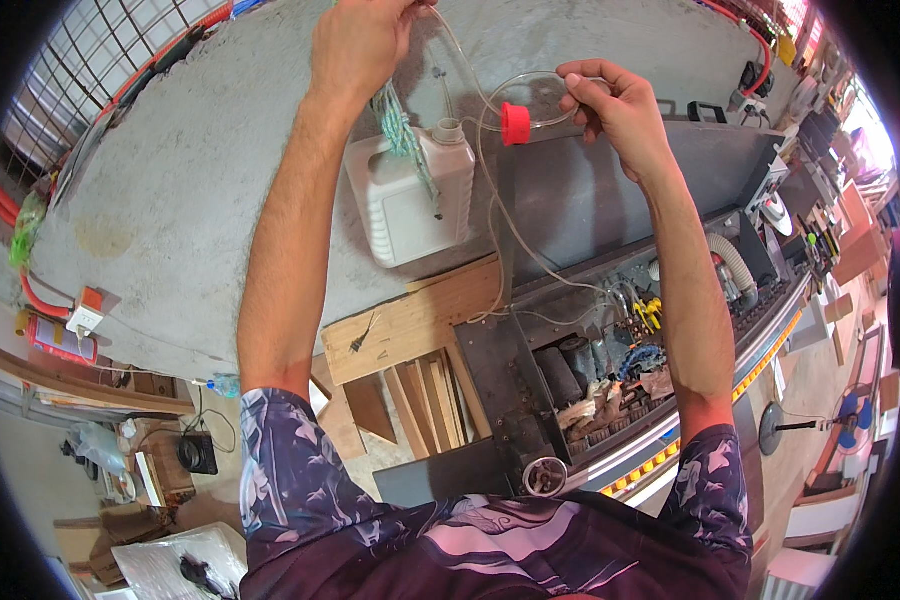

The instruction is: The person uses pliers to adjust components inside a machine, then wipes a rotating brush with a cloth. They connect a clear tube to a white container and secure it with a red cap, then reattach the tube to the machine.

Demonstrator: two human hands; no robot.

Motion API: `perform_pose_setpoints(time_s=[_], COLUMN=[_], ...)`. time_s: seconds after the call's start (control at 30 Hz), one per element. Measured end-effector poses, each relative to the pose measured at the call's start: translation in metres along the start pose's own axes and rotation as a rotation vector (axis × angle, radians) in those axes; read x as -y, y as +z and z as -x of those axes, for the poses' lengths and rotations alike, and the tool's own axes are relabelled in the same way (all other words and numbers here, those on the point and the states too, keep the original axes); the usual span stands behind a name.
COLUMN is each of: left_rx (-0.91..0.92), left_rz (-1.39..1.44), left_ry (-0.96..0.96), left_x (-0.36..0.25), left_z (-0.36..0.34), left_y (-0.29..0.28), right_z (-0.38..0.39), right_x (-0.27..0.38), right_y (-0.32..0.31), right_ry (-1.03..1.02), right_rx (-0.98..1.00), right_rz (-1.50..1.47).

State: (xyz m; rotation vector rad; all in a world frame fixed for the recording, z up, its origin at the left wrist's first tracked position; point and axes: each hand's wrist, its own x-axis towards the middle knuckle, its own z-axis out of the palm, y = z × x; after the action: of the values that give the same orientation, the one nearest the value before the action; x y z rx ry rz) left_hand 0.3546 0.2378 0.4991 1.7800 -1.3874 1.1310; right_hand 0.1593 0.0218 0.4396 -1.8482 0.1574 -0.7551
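My right hand pinches a thin clear plastic tube between thumb and fingers, with a loop of it in front of the wall. A red screw cap sits on this loop, left of the right fingers. My left hand is raised at the top edge, its fingers partly cut off; they appear closed on an upper stretch of the tube. Below it, a white plastic jug hangs against the grey wall by a pale green rope. The jug's neck is uncapped.
Below right stands a dark machine with a long tray of tools, fittings and hoses, and a handwheel. Wooden boards lie beside it. A wall socket is at left, and a floor fan at right.
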Motion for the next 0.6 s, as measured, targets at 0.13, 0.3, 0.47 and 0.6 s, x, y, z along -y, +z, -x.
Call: perform_pose_setpoints(time_s=[0.13,0.3,0.47,0.6], left_rx=[0.145,0.231,0.240,0.240], left_rz=[-0.076,-0.151,-0.187,-0.183], left_ry=[0.073,0.073,0.066,0.074], left_x=[0.008,0.007,0.006,0.007], left_z=[0.008,0.020,0.021,0.020], left_y=[0.012,0.025,0.025,0.025], right_z=[-0.001,-0.003,-0.002,-0.003], right_x=[0.001,0.002,0.006,0.004], right_y=[-0.001,-0.002,-0.001,-0.001], right_ry=[0.009,-0.025,0.002,0.007], right_rx=[0.008,0.009,0.014,0.010], right_rz=[-0.016,-0.027,-0.041,-0.035])
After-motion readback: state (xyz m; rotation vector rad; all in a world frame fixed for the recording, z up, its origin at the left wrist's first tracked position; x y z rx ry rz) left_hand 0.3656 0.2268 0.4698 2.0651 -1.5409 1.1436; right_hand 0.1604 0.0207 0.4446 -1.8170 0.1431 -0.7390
